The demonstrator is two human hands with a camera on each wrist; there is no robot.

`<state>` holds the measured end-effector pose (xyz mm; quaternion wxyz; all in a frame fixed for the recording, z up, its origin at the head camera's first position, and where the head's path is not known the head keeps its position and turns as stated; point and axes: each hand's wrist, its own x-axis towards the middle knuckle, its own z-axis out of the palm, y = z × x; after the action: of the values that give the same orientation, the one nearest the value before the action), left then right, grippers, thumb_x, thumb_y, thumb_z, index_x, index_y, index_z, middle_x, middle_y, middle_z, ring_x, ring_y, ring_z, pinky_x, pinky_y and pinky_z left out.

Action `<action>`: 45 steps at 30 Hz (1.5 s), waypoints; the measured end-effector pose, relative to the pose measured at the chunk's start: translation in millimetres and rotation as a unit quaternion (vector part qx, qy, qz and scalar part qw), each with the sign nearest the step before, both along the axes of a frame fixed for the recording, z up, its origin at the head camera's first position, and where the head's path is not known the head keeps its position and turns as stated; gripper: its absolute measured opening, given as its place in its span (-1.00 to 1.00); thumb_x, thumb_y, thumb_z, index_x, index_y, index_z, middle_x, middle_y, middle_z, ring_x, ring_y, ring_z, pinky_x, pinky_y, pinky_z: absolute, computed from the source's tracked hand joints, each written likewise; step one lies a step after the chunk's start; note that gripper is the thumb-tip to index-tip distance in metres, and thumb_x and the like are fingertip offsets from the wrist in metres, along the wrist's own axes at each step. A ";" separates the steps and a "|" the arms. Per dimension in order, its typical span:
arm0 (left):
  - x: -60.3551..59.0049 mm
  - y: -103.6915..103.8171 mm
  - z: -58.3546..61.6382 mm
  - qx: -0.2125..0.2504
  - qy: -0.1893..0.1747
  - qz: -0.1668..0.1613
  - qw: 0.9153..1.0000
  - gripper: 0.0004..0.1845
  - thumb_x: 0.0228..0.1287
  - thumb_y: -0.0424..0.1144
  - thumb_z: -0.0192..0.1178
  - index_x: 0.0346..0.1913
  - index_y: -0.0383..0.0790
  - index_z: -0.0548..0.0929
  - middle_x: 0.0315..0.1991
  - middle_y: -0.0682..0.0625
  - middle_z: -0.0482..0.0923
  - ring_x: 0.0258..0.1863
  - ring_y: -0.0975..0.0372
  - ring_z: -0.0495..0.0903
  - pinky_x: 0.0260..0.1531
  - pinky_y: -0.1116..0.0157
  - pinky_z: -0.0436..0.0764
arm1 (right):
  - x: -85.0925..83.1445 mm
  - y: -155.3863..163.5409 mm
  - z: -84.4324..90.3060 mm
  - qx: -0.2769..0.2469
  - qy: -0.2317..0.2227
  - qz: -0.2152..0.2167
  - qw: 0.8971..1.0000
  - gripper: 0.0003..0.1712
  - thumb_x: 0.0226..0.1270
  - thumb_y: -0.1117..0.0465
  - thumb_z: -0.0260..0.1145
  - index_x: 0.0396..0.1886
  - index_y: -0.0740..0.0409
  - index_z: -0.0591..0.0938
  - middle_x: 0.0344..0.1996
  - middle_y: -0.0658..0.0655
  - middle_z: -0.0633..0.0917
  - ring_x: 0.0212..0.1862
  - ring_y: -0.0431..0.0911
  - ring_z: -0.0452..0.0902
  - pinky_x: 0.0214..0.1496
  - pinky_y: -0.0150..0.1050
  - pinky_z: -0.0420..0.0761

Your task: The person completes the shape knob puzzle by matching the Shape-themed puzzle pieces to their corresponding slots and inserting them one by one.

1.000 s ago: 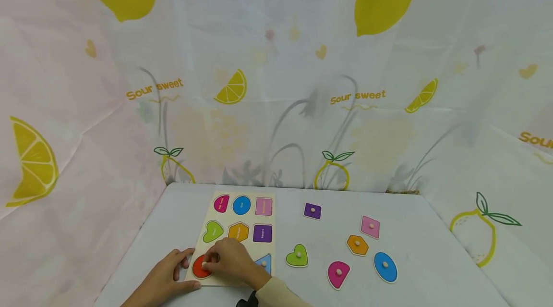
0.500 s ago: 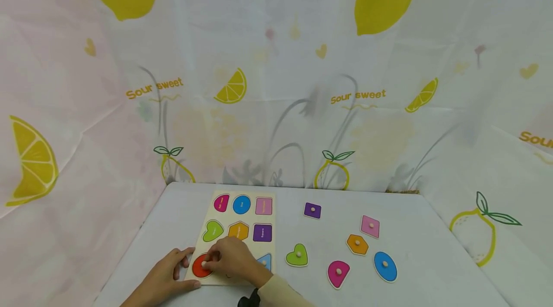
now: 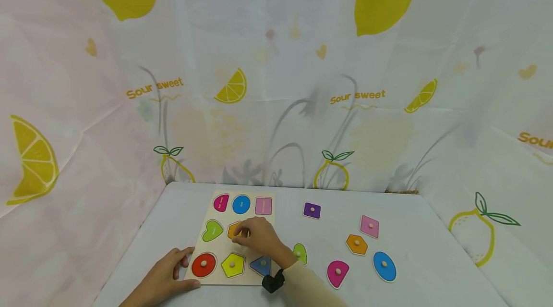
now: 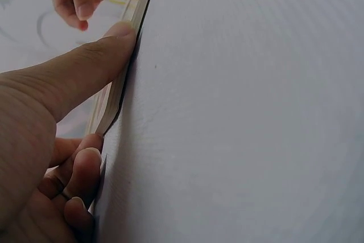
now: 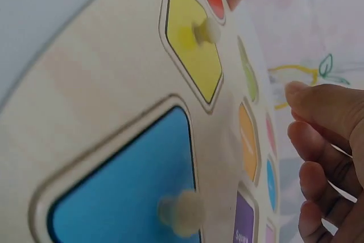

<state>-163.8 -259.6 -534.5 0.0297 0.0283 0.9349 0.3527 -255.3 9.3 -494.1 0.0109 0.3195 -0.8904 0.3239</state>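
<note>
A wooden knob puzzle board [image 3: 223,247] lies on the table. My left hand [image 3: 166,273] grips its near left corner, the thumb against the near edge and the fingers at the left edge. My right hand [image 3: 261,239] hovers over the middle row, fingers loosely curled with nothing between them, as the right wrist view also shows. A red circle piece [image 3: 198,268], a yellow pentagon piece [image 3: 233,272] and a blue triangle piece [image 5: 131,192] sit in the front row, knobs up. The right hand covers the board's purple square slot in the head view.
Right of the board lie loose knobbed pieces: a purple square [image 3: 307,209], pink quadrilateral [image 3: 369,232], orange hexagon [image 3: 352,245], blue oval [image 3: 384,272], magenta half-round [image 3: 334,280] and green heart [image 3: 302,251], partly behind the right forearm. A lemon-print cloth [image 3: 268,129] hangs behind the table.
My right hand has let go of the red circle's knob and moved right and away from me, uncovering the yellow pentagon. The left hand keeps its place at the corner.
</note>
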 end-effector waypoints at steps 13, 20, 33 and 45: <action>0.5 3.2 1.2 -0.003 -0.015 0.021 1.000 0.01 -0.24 0.05 0.71 0.32 -0.35 0.56 -0.29 0.07 0.35 -0.43 0.26 0.33 -0.48 0.36 0.37 | -17.0 52.1 2.7 -0.031 -0.022 -0.051 0.998 -0.89 0.34 0.15 0.49 -0.24 0.09 0.80 -0.49 -0.16 0.62 -0.38 -0.27 0.45 -0.30 -0.42 0.54; 0.6 4.2 1.3 0.001 -0.023 0.038 0.999 0.02 -0.28 0.06 0.72 0.31 -0.34 0.57 -0.31 0.06 0.36 -0.43 0.23 0.35 -0.48 0.36 0.40 | -29.6 83.4 -3.9 -0.036 0.003 -0.078 0.996 -0.92 0.33 0.17 0.50 -0.27 0.08 0.79 -0.52 -0.15 0.62 -0.41 -0.26 0.42 -0.36 -0.36 0.47; 0.0 1.4 -1.0 0.002 -0.013 0.020 1.000 0.00 -0.23 0.07 0.70 0.33 -0.31 0.56 -0.29 0.07 0.34 -0.43 0.28 0.32 -0.48 0.35 0.36 | -54.5 139.2 -12.3 -0.044 0.018 -0.159 0.986 -0.91 0.30 0.19 0.51 -0.27 0.10 0.79 -0.55 -0.12 0.58 -0.48 -0.25 0.40 -0.38 -0.32 0.42; 0.7 -0.3 0.1 0.003 -0.005 0.006 1.000 -0.02 -0.21 0.07 0.70 0.32 -0.31 0.57 -0.27 0.08 0.34 -0.43 0.30 0.31 -0.46 0.35 0.35 | -65.3 174.0 -16.6 -0.083 -0.020 -0.210 0.974 -0.91 0.26 0.27 0.53 -0.28 0.19 0.79 -0.57 -0.06 0.64 -0.53 -0.20 0.46 -0.44 -0.31 0.45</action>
<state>-163.1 -259.9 -534.4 0.0324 0.0212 0.9337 0.3558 -320.6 183.3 -510.7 0.0875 0.1164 -0.9076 0.3938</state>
